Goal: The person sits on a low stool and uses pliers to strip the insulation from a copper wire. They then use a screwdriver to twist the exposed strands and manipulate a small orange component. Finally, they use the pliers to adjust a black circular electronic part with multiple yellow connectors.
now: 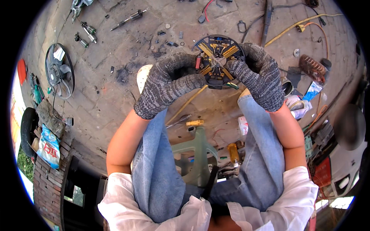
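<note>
Between both hands, above the ground, is a round black motor brush holder plate (216, 51) with brass-coloured brush holders set in an X and a small red coil at its left edge. My left hand (166, 82), in a grey knit glove, grips the plate's left side with fingers and thumb closed on the rim. Gloved the same way, my right hand (264, 75) holds the right side, its thumb lying over the plate's face near the lower brass pieces. Parts of the fingers are hidden behind the plate.
Motor armatures (135, 15) and small black bits lie on the stained paving ahead. A fan (58, 69) stands at left near a detergent bag (49, 148). Between my knees are a green plastic stool (200, 154) and a yellow-handled screwdriver (194, 123). A yellow cable (285, 35) crosses at right.
</note>
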### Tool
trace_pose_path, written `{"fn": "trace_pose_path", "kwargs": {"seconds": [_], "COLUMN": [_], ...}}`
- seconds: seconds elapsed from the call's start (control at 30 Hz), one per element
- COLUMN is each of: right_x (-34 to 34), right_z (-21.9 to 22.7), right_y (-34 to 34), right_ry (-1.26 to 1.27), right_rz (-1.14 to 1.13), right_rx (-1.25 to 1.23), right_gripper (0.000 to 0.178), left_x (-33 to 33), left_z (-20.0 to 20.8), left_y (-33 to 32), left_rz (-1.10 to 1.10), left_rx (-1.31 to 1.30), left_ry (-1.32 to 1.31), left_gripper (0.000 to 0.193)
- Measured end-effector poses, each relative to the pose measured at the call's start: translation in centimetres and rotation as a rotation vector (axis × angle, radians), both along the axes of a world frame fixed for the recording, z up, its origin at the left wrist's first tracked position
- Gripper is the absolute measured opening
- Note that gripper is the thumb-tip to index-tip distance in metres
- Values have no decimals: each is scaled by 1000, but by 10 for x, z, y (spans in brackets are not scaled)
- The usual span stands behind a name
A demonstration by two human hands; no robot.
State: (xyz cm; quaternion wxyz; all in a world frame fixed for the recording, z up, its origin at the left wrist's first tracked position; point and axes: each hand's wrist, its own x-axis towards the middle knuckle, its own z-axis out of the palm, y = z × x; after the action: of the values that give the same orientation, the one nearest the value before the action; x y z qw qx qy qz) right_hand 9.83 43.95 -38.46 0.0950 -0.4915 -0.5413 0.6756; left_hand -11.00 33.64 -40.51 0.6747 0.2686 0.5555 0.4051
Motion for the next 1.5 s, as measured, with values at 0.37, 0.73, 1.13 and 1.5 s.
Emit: {"fn": "trace_pose_path", "kwargs": {"seconds": [0.37, 0.73, 1.13, 1.5], "right_x": [0, 7, -1, -5], "right_z": [28, 27, 31, 16], "right_y": [1, -16, -25, -35], "right_ry": [86, 70, 15, -37], "right_rz": [4, -17, 90, -68], "right_rx": [-53, -15, -23, 208], "right_gripper": [37, 43, 36, 30], "left_x": [-8, -6, 7, 16], "left_z": [21, 47, 45, 28], "left_y": [-3, 1, -13, -10], "left_rz": [-21, -47, -36, -26], "left_rx": [-178, -226, -154, -119], "left_ry": [-334, -380, -42, 112], "left_gripper": [39, 39, 40, 44]}}
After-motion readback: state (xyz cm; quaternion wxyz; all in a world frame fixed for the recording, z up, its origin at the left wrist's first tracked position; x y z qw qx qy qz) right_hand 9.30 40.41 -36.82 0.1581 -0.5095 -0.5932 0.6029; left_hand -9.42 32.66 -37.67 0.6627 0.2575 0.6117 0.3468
